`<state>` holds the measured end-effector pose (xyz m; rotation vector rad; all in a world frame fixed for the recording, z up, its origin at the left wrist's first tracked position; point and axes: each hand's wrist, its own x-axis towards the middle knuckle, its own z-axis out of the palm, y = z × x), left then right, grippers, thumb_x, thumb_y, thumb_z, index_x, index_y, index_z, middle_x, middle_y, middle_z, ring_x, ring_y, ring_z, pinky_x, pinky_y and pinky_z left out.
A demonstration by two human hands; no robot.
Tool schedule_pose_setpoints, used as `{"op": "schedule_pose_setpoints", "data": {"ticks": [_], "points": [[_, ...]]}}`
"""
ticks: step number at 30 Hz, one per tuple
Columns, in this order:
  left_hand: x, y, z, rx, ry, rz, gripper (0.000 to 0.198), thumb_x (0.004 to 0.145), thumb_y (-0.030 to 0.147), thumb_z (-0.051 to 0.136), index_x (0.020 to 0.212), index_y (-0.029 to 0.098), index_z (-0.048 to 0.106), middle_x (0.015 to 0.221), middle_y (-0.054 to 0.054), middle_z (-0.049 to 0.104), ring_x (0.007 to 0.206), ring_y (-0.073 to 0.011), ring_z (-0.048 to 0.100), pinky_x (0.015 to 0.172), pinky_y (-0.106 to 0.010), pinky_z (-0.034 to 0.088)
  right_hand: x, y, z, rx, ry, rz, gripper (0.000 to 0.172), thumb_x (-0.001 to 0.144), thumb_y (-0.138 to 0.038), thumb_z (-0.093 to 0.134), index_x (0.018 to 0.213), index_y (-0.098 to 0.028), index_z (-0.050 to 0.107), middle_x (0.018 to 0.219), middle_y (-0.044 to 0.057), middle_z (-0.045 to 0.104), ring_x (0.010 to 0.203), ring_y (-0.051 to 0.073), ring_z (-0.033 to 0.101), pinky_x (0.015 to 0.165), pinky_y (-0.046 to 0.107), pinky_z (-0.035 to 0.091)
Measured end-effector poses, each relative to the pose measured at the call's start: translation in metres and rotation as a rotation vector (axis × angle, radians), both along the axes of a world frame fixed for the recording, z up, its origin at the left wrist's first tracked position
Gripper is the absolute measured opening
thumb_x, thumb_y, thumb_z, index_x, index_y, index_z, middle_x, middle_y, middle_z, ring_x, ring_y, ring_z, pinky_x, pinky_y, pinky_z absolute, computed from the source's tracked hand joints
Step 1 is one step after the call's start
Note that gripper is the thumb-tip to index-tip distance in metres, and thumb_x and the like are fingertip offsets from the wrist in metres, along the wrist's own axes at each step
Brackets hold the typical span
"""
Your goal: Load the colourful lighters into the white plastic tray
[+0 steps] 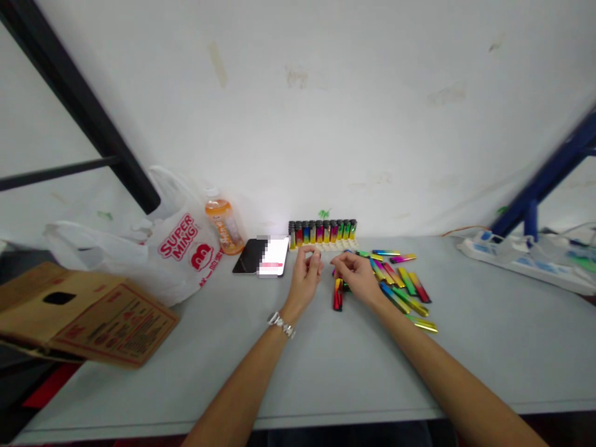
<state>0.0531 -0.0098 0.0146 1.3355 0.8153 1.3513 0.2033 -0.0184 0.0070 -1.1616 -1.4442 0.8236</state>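
Several shiny multicoloured lighters with black tops stand upright in rows in a pale holder by the wall. My left hand, with a silver watch on its wrist, is just in front of the holder. Its fingers are curled together, and whatever they hold is hidden. To the right, my right hand is pinched at the left edge of a loose pile of lighters; I cannot make out what is between its fingertips. A red and yellow lighter lies on the table below that hand.
Left of the holder lies a tablet with a partly lit screen. Beyond it are an orange drink bottle, a white plastic bag and a cardboard box. Power strips lie at the right, near a blue metal post.
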Motion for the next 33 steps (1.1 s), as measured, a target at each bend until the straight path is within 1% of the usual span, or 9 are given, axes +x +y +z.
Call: {"op": "schedule_pose_setpoints", "data": {"ticks": [3, 5, 7, 9, 14, 25, 29, 31, 33], "points": [[-0.002, -0.001, 0.001, -0.095, 0.036, -0.007, 0.052, 0.088, 0.066, 0.042, 0.081, 0.017, 0.057, 0.049, 0.008, 0.038, 0.039, -0.0053, 0.027, 0.039, -0.02, 0.019, -0.006, -0.004, 0.0, -0.014, -0.036, 0.01, 0.027, 0.087, -0.041, 0.056, 0.079, -0.015, 0.062, 0.058, 0.001, 0.062, 0.052, 0.012, 0.055, 0.051, 0.022, 0.041], [-0.002, -0.001, 0.002, -0.164, 0.066, 0.012, 0.062, 0.088, 0.068, 0.036, 0.063, 0.016, 0.057, 0.042, 0.006, 0.032, 0.038, -0.0062, 0.026, 0.04, -0.023, 0.018, -0.01, -0.007, 0.0, -0.024, -0.06, 0.023, 0.027, 0.087, -0.04, 0.055, 0.079, -0.016, 0.062, 0.058, 0.001, 0.062, 0.051, 0.012, 0.055, 0.051, 0.022, 0.041], [-0.002, -0.001, 0.003, -0.208, 0.085, 0.051, 0.061, 0.087, 0.063, 0.039, 0.051, 0.017, 0.052, 0.039, 0.005, 0.029, 0.038, -0.0066, 0.026, 0.041, -0.024, 0.018, -0.012, -0.009, 0.0, -0.021, -0.083, 0.041, 0.027, 0.088, -0.04, 0.055, 0.08, -0.016, 0.063, 0.058, 0.0, 0.062, 0.05, 0.012, 0.054, 0.051, 0.022, 0.04], [0.0, -0.001, 0.004, -0.222, 0.089, 0.093, 0.055, 0.086, 0.055, 0.041, 0.046, 0.018, 0.048, 0.038, 0.004, 0.03, 0.039, -0.0071, 0.027, 0.042, -0.024, 0.021, -0.013, -0.01, -0.001, -0.012, -0.104, 0.05, 0.027, 0.089, -0.04, 0.054, 0.081, -0.016, 0.063, 0.057, 0.0, 0.061, 0.049, 0.011, 0.052, 0.05, 0.021, 0.039], [0.002, -0.001, 0.006, -0.214, 0.111, 0.118, 0.043, 0.084, 0.038, 0.039, 0.046, 0.019, 0.044, 0.039, 0.004, 0.032, 0.04, -0.0077, 0.03, 0.043, -0.023, 0.023, -0.011, -0.01, 0.0, -0.008, -0.123, 0.042, 0.027, 0.088, -0.039, 0.055, 0.077, -0.016, 0.062, 0.056, -0.001, 0.06, 0.048, 0.01, 0.051, 0.049, 0.021, 0.037], [0.002, -0.003, 0.005, -0.225, 0.13, 0.093, 0.039, 0.081, 0.037, 0.039, 0.047, 0.019, 0.042, 0.039, 0.005, 0.028, 0.04, -0.0074, 0.027, 0.042, -0.022, 0.021, -0.011, -0.011, 0.001, -0.015, -0.153, 0.048, 0.026, 0.089, -0.039, 0.054, 0.08, -0.016, 0.063, 0.055, -0.001, 0.06, 0.047, 0.011, 0.051, 0.048, 0.021, 0.038], [0.002, -0.002, 0.005, -0.239, 0.121, 0.084, 0.048, 0.086, 0.047, 0.039, 0.047, 0.019, 0.042, 0.04, 0.005, 0.027, 0.039, -0.0071, 0.026, 0.041, -0.023, 0.02, -0.01, -0.011, 0.001, -0.012, -0.157, 0.046, 0.027, 0.088, -0.04, 0.054, 0.08, -0.016, 0.063, 0.055, -0.001, 0.06, 0.047, 0.011, 0.052, 0.049, 0.021, 0.039], [0.001, -0.003, 0.004, -0.254, 0.107, 0.054, 0.056, 0.088, 0.059, 0.036, 0.048, 0.019, 0.044, 0.04, 0.005, 0.026, 0.039, -0.007, 0.024, 0.041, -0.023, 0.019, -0.01, -0.011, 0.001, -0.01, -0.161, 0.043, 0.027, 0.088, -0.041, 0.054, 0.08, -0.016, 0.063, 0.055, -0.001, 0.06, 0.047, 0.011, 0.052, 0.048, 0.021, 0.039], [-0.002, -0.003, 0.004, -0.272, 0.074, 0.014, 0.067, 0.086, 0.073, 0.027, 0.05, 0.019, 0.045, 0.041, 0.005, 0.026, 0.038, -0.0068, 0.023, 0.04, -0.023, 0.018, -0.01, -0.012, 0.002, -0.012, -0.163, 0.04, 0.028, 0.089, -0.042, 0.054, 0.08, -0.016, 0.063, 0.055, -0.001, 0.06, 0.047, 0.011, 0.052, 0.048, 0.021, 0.038]]}}
